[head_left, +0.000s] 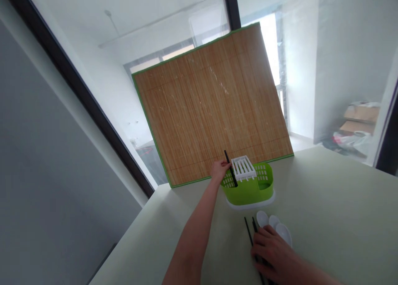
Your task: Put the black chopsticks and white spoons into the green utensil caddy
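My left hand (pixel 220 170) is closed in a pinch on black chopsticks (pixel 226 155), which stand tilted with their lower ends inside the left compartment of a green cutlery holder (pixel 245 197). A white slatted rack (pixel 243 167) sits across the holder's middle, and its right compartment is open at the top. Nearer to me, my right hand (pixel 272 249) rests low over the table with its fingers curled over more black chopsticks (pixel 254 223). One black chopstick (pixel 248 228) lies just left of those fingers. White spoons (pixel 283 233) lie beside the hand, their handles hidden under it.
A bamboo mat (pixel 211 106) with green edging leans upright against the glass behind the holder. The pale table (pixel 329 206) extends to both sides. Beyond the glass at right are cardboard boxes (pixel 360 115) and a plastic bag (pixel 354 140).
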`<state>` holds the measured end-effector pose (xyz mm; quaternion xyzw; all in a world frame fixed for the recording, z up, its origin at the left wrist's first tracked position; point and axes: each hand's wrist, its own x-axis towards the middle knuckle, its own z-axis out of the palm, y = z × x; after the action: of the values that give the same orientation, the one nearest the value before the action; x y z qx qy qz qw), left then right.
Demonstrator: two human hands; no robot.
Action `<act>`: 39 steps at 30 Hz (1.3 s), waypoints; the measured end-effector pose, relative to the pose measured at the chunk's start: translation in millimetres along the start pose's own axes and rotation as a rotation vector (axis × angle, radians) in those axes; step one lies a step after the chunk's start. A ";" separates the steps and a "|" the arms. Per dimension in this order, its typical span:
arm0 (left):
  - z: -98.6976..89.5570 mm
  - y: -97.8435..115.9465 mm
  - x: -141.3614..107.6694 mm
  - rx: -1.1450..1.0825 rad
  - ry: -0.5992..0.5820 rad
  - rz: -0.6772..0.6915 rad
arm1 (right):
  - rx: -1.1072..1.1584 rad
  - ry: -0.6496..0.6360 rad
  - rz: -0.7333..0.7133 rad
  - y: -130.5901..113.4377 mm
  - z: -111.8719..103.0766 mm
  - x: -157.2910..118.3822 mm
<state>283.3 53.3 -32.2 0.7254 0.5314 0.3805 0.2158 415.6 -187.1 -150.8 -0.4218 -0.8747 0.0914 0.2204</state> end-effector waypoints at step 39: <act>11.6 -26.1 -222.7 0.577 -0.458 -0.029 | 0.101 -0.034 -0.103 0.7 -3.7 -6.8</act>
<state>244.1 -145.0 -130.0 0.8152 0.5650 0.0397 0.1211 421.5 -192.1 -149.8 -0.3632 -0.8930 0.1311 0.2311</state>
